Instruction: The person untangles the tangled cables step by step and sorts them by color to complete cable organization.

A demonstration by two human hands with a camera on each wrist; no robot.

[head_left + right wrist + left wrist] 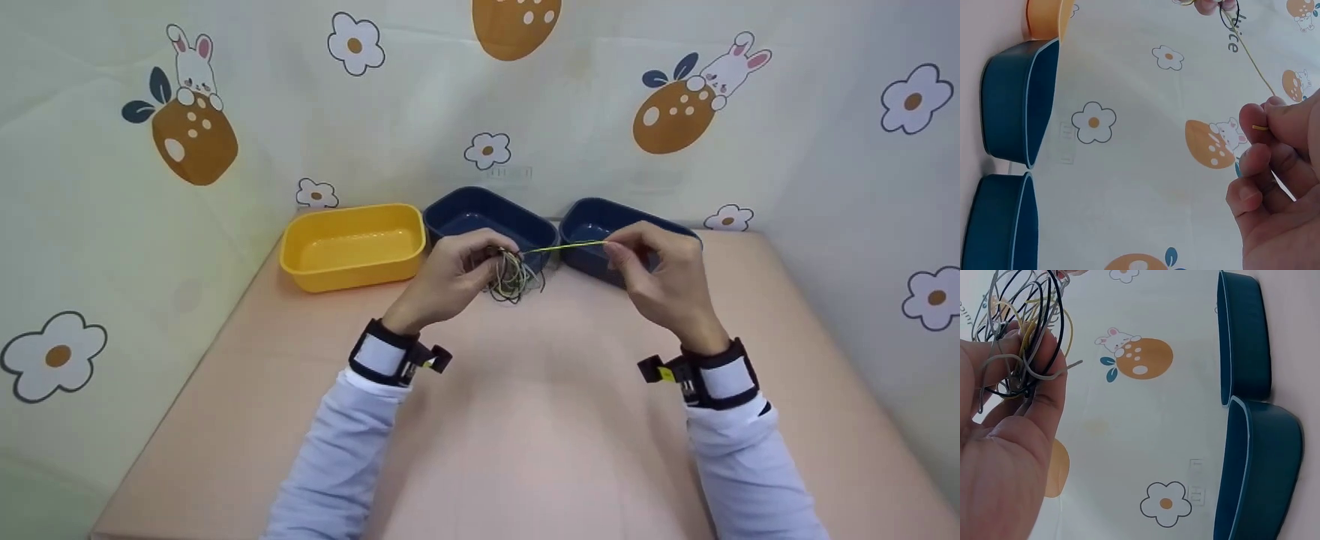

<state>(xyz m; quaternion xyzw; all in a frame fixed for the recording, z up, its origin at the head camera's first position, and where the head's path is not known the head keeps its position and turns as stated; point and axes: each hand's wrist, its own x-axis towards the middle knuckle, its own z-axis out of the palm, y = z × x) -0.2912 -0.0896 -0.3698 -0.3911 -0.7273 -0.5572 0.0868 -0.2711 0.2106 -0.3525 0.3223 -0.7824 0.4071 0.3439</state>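
Note:
A tangled bundle of thin cords [511,279], in black, grey and yellow, hangs from my left hand [459,274], which grips it between curled fingers and thumb. In the left wrist view the bundle [1027,326] loops above and around the fingertips. My right hand [664,274] pinches one yellow cord [574,245] between thumb and forefinger. That cord stretches nearly straight from the bundle to the right hand. In the right wrist view a short end of the yellow cord [1260,127] pokes out past the thumb. Both hands are above the table, in front of the bins.
A yellow bin [352,247] stands at the back left of the pink-covered table [525,420]. Beside it are two dark blue bins, one in the middle [472,206] and one at the right [600,214], partly behind the hands. A patterned cloth [420,112] hangs behind.

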